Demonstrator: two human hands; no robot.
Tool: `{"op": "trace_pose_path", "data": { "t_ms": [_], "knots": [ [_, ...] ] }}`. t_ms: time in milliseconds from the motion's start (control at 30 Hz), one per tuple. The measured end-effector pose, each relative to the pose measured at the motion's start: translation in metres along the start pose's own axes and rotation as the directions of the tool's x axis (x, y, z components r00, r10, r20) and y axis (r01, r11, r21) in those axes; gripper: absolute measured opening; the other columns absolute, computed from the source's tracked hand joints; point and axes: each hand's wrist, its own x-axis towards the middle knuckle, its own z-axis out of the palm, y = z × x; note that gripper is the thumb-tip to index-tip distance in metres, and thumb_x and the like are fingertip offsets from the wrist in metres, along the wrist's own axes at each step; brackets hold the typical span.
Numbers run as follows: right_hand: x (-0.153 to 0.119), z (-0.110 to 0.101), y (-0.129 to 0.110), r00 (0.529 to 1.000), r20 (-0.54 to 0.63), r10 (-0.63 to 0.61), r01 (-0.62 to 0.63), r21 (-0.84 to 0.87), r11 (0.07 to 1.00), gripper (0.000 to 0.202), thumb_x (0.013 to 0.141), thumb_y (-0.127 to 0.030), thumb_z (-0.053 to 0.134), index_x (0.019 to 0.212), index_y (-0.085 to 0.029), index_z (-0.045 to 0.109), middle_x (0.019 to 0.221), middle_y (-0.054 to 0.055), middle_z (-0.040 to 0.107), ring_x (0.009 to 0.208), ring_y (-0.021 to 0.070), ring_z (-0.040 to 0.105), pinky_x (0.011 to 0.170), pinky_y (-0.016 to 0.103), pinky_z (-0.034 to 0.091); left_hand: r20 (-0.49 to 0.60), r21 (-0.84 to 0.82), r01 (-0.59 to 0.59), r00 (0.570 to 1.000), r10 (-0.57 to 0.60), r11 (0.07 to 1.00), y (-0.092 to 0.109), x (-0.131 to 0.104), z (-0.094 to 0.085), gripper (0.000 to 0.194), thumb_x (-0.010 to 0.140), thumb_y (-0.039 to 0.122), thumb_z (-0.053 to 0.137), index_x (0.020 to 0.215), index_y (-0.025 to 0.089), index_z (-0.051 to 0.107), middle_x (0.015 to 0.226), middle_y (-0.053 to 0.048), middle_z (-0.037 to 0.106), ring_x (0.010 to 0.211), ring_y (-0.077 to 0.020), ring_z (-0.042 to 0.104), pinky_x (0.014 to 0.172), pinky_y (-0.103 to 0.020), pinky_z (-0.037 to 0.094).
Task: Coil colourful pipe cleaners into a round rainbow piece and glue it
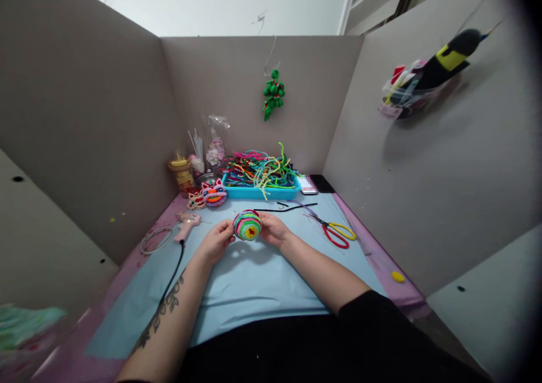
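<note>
Between my two hands is a round coil of striped pipe cleaners (248, 225), with rings of green, pink, red and blue around a yellow and red middle. My left hand (220, 239) pinches its left edge. On the opposite edge, my right hand (274, 229) grips it, with some fingers hidden behind. The coil is held up over the blue table cover (262, 281), casting a shadow below. Just beyond it lie black pipe cleaner pieces (288, 208). Scissors (334, 232) with one red and one yellow handle rest to the right, blades parted.
A pink glue gun (186, 225) and its black cord lie left of my hands. Behind stand a blue tray (262, 193) heaped with pipe cleaners, two lion-face pieces (214, 193) and a jar (184, 175). A phone (319, 184) lies back right. Grey partitions (237, 101) enclose the table.
</note>
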Motion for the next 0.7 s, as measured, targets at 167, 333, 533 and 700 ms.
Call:
{"op": "trace_pose_path", "data": {
  "t_ms": [167, 333, 533, 700],
  "knots": [
    [0.0011, -0.0015, -0.0017, 0.999, -0.002, 0.034, -0.033, 0.103, 0.994, 0.025, 0.066, -0.035, 0.071, 0.079, -0.015, 0.065, 0.073, 0.003, 0.064, 0.068, 0.0150, 0.055, 0.072, 0.031, 0.043, -0.037, 0.046, 0.013, 0.999, -0.012, 0.999, -0.0006, 0.0008, -0.0003, 0.035, 0.064, 0.048, 0.069, 0.078, 0.016, 0.063, 0.074, -0.003, 0.058, 0.067, -0.0129, 0.051, 0.062, -0.023, 0.041],
    [-0.0011, -0.0021, -0.0041, 0.999, 0.034, 0.039, -0.043, 0.124, 0.991, 0.027, 0.063, -0.037, 0.072, 0.078, -0.016, 0.065, 0.076, 0.003, 0.064, 0.068, 0.0148, 0.054, 0.071, 0.032, 0.044, -0.113, 0.071, -0.037, 0.993, 0.045, 0.997, 0.0001, 0.0029, 0.0011, 0.038, 0.066, 0.052, 0.065, 0.081, 0.017, 0.064, 0.078, -0.004, 0.062, 0.074, -0.0165, 0.055, 0.067, -0.025, 0.043],
    [-0.0043, 0.0017, -0.0059, 0.998, 0.055, 0.016, -0.018, 0.044, 0.999, 0.035, 0.058, -0.041, 0.077, 0.076, -0.014, 0.065, 0.068, 0.002, 0.061, 0.061, 0.0135, 0.052, 0.064, 0.028, 0.041, -0.083, 0.002, -0.026, 0.996, 0.026, 1.000, -0.0023, 0.0036, 0.0003, 0.032, 0.067, 0.046, 0.067, 0.077, 0.016, 0.065, 0.077, -0.002, 0.062, 0.070, -0.0144, 0.055, 0.068, -0.025, 0.044],
    [-0.0028, 0.0004, -0.0056, 0.999, 0.048, -0.026, 0.027, -0.018, 0.999, 0.042, 0.056, -0.048, 0.077, 0.078, -0.014, 0.066, 0.067, 0.002, 0.061, 0.061, 0.0139, 0.051, 0.065, 0.028, 0.038, -0.050, -0.049, -0.004, 0.999, 0.001, 0.999, -0.0021, 0.0033, -0.0017, 0.033, 0.070, 0.043, 0.067, 0.084, 0.014, 0.066, 0.081, -0.003, 0.063, 0.072, -0.0131, 0.055, 0.069, -0.024, 0.043]
  ]
}}
